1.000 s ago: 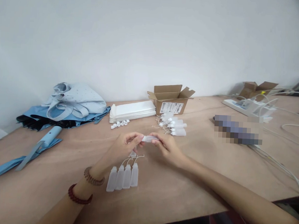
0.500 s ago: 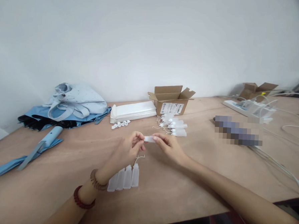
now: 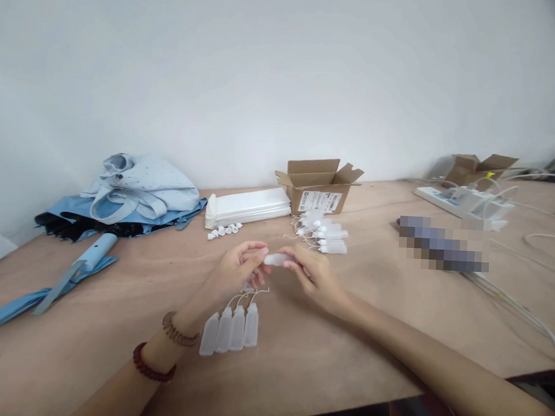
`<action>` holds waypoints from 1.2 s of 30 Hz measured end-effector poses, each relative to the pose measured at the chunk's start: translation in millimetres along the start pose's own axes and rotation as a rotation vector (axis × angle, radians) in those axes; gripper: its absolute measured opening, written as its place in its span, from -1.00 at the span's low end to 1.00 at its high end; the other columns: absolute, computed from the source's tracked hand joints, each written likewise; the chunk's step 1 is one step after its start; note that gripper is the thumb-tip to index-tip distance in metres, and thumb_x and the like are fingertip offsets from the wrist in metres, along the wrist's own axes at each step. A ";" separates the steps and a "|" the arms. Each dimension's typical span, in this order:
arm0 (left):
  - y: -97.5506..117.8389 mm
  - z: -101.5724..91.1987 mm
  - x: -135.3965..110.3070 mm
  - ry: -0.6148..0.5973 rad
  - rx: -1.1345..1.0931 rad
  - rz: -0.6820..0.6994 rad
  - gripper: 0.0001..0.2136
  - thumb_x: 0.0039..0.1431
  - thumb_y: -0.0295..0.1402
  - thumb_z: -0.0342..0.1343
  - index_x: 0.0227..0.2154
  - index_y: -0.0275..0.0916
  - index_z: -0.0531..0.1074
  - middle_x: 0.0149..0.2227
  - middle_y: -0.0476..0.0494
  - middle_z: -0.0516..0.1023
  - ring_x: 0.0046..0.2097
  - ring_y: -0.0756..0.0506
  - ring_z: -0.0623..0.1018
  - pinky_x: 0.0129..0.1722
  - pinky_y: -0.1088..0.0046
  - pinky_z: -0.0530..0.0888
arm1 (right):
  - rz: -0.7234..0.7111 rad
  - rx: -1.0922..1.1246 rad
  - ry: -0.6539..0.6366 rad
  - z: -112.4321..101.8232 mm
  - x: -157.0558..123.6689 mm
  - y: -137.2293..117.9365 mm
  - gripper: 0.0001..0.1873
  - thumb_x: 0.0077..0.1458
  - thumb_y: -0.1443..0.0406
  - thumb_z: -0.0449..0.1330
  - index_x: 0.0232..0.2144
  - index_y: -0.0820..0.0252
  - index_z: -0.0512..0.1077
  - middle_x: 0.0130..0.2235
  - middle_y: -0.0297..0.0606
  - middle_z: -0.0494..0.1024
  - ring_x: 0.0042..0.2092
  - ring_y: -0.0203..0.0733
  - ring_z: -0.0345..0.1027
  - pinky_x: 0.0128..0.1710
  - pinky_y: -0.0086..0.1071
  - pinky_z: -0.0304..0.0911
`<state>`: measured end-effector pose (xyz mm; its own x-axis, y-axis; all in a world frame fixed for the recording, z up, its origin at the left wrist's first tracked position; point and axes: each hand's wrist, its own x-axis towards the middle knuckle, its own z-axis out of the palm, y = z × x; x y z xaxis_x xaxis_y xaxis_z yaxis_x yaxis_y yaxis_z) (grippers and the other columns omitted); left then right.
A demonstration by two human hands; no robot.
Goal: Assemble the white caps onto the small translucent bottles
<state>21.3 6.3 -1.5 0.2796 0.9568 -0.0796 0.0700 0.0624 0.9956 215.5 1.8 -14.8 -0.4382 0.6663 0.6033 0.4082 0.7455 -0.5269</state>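
A small translucent plastic bottle (image 3: 278,259) lies level in the air above the middle of the table. My right hand (image 3: 315,277) pinches its body between thumb and fingers. At its left end, the thumb and a finger of my left hand (image 3: 241,267) close on the neck, while the other fingers curl loosely below. Whether a cap sits under those fingertips is hidden. Just below my left hand, several similar bottles (image 3: 237,330) lie in a row, with thin white cords or tubes at their necks. Behind my hands are small white caps (image 3: 225,231) and a heap of further bottles (image 3: 332,244).
A stack of flat white packages (image 3: 249,208) and an open cardboard box (image 3: 319,196) stand by the wall. To the left lie a blue umbrella (image 3: 93,251) and a light blue cloth bag (image 3: 143,185). A blurred-out object (image 3: 438,244) and a power strip (image 3: 464,203) with cables are at right.
The fingers of my left hand have loosened and spread at the bottle's neck, and the hand has shifted slightly left. My right hand still grips the bottle in nearly the same place.
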 end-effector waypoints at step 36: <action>1.3 2.9 -5.9 -0.035 0.328 0.117 -0.65 0.19 -0.07 -0.02 -0.52 -0.25 0.35 -0.57 0.01 0.47 -0.49 0.01 0.47 -0.44 0.53 0.37 | 0.078 0.076 -0.024 0.3 0.8 2.9 -0.75 0.26 0.26 -0.03 -0.20 0.24 0.41 -0.28 -0.18 0.55 -0.26 -0.19 0.39 -0.25 -0.38 0.21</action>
<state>22.5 -0.1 0.1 0.3362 0.9414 0.0267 0.3379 -0.1470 0.9296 216.1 4.5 -16.0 -0.4271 0.7219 0.5445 0.3807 0.6897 -0.6159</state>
